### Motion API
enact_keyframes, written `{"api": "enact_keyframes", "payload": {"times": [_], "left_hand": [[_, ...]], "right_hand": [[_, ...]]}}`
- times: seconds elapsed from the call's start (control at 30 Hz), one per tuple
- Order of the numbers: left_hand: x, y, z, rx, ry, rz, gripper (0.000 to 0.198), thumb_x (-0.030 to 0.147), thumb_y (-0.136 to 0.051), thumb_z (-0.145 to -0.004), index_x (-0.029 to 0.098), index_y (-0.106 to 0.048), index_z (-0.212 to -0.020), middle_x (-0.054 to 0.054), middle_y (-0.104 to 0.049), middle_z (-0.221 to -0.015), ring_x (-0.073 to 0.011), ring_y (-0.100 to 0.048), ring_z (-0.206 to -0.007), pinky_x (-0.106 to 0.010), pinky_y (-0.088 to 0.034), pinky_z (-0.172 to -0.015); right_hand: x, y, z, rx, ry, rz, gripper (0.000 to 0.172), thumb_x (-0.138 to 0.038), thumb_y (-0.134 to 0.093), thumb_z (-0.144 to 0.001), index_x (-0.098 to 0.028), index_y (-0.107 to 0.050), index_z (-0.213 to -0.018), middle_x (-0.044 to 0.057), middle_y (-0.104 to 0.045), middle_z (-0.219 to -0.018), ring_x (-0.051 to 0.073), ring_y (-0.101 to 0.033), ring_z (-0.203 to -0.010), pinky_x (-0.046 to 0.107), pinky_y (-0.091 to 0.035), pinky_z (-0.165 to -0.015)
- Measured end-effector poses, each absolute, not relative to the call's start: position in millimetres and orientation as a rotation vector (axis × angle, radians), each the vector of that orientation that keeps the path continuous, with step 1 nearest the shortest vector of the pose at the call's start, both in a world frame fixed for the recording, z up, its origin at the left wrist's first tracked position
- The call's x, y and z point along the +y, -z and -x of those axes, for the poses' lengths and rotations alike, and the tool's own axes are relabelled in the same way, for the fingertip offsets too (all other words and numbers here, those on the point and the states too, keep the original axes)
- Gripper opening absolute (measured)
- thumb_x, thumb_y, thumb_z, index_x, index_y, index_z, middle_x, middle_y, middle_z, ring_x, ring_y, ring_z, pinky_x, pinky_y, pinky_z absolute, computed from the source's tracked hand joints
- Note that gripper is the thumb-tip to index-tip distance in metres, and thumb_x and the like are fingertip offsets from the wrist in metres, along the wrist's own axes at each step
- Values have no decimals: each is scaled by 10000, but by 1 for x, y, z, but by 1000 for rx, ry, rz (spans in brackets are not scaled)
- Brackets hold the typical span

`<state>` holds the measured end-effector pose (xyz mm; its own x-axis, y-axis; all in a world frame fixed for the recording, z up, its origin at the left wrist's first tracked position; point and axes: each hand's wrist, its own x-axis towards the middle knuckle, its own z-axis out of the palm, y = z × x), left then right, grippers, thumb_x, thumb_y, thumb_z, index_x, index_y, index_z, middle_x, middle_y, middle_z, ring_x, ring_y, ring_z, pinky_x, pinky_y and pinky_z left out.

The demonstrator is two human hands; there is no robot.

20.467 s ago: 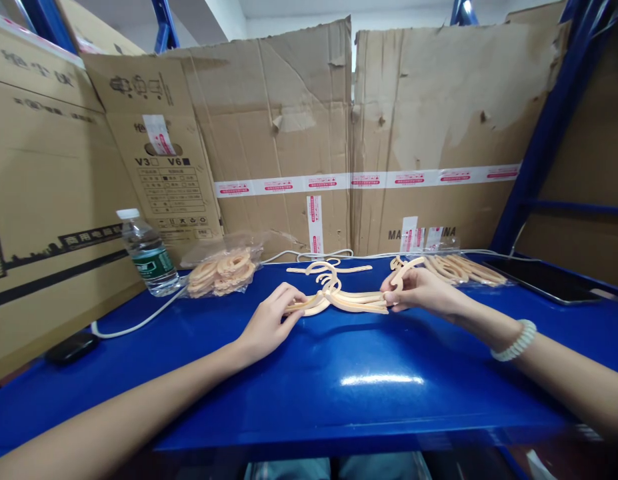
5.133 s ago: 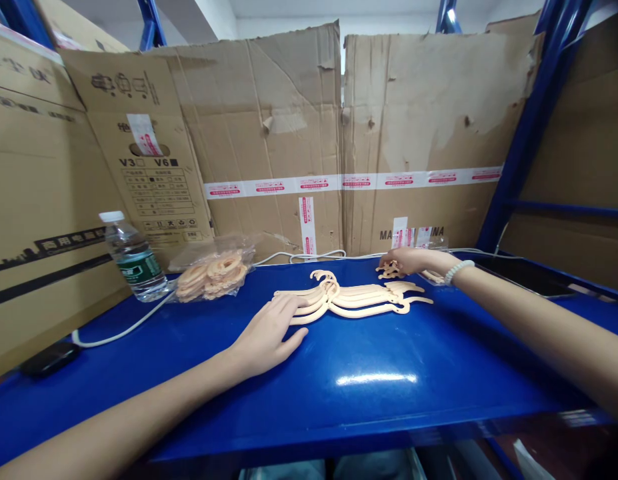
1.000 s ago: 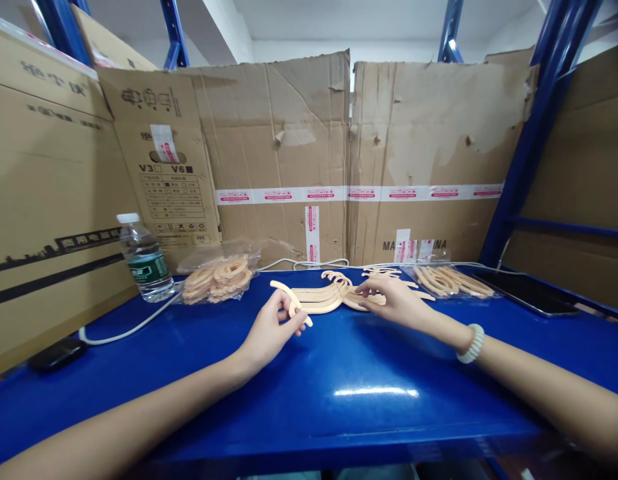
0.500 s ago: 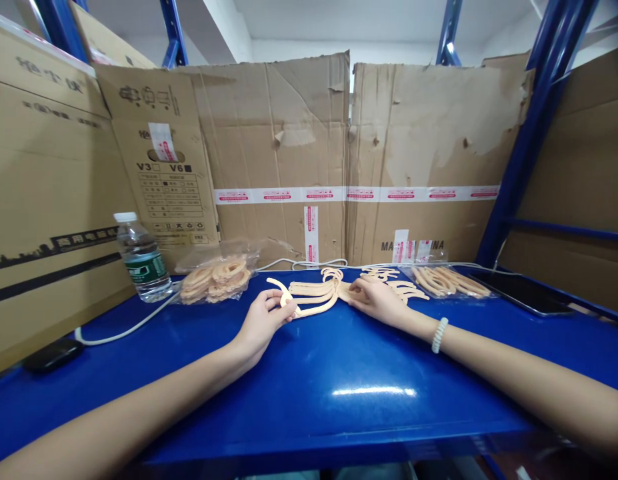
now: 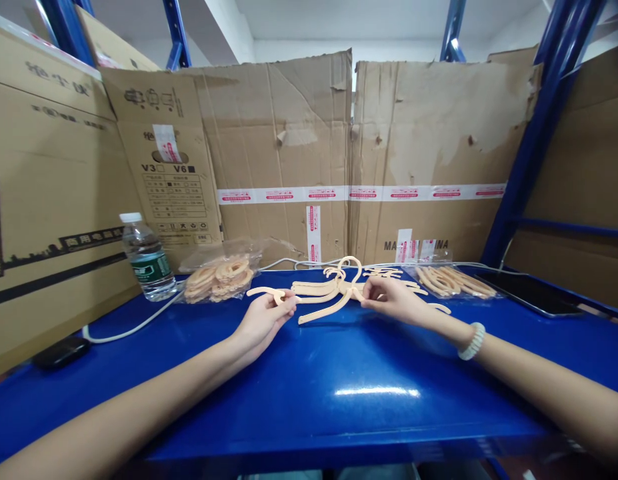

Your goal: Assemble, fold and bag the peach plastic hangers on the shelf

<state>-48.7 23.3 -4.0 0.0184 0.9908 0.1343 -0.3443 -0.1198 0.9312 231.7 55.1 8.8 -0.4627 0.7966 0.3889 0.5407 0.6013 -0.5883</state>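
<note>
My left hand (image 5: pixel 261 320) pinches a small curved peach plastic hook piece (image 5: pixel 269 292) just above the blue shelf. My right hand (image 5: pixel 393 299) grips a peach hanger (image 5: pixel 333 297) near its centre, tilted so its hook stands up and one arm slopes down to the left. Behind the two hands lies a stack of finished peach hangers (image 5: pixel 313 289). A white bead bracelet (image 5: pixel 471 341) sits on my right wrist.
A clear bag of hook pieces (image 5: pixel 219 275) and a water bottle (image 5: pixel 147 257) stand at the left. Another bag of hanger arms (image 5: pixel 451 280) and a dark tablet (image 5: pixel 531 292) lie at the right. A white cable (image 5: pixel 133 325) and a black device (image 5: pixel 61 351) sit front left. Cardboard boxes wall the back.
My right hand has lifted one hanger off the stack and tilted it up. My left hand has turned its hook piece and moved it slightly toward that hanger.
</note>
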Motion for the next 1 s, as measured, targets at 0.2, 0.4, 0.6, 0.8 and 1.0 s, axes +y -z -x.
{"api": "enact_keyframes", "payload": {"times": [0.2, 0.4, 0.6, 0.8, 1.0], "left_hand": [[22, 2, 48, 874, -1344, -1141, 366, 314, -879, -505, 93, -651, -686, -19, -594, -706, -84, -501, -620, -222, -433, -607], [22, 1, 50, 872, -1292, -1124, 319, 323, -835, -620, 125, -599, -704, -17, -588, -749, -130, -559, -740, -254, -468, -687], [24, 3, 50, 782, -1213, -1045, 234, 232, -768, -730, 151, -549, -754, -50, -642, -778, -180, -645, -799, -330, -492, -814], [23, 2, 50, 748, -1174, -1043, 169, 171, -714, -772, 144, -548, -751, -55, -641, -753, -175, -655, -765, -311, -498, -795], [21, -1, 50, 731, -1109, -1023, 185, 121, -711, -747, 141, -537, -688, -46, -628, -720, -178, -652, -722, -316, -504, -755]], "right_hand": [[47, -28, -235, -2180, -753, 961, 261, -392, -674, -738, -157, -605, -831, 29, -626, -775, 163, -601, -733, 314, -493, -695], [42, -31, -235, -2206, -758, 934, 265, -406, -688, -725, -163, -593, -768, 34, -622, -803, 167, -599, -746, 320, -510, -689], [40, -37, -240, -2164, -742, 963, 265, -414, -703, -690, -179, -601, -755, 33, -620, -825, 159, -617, -716, 308, -520, -666], [41, -38, -243, -2172, -721, 979, 237, -388, -692, -688, -171, -614, -745, 45, -627, -845, 163, -624, -712, 319, -528, -663], [45, -33, -243, -2157, -682, 923, 221, -376, -676, -711, -169, -619, -761, 54, -633, -853, 180, -619, -777, 339, -541, -708]]}}
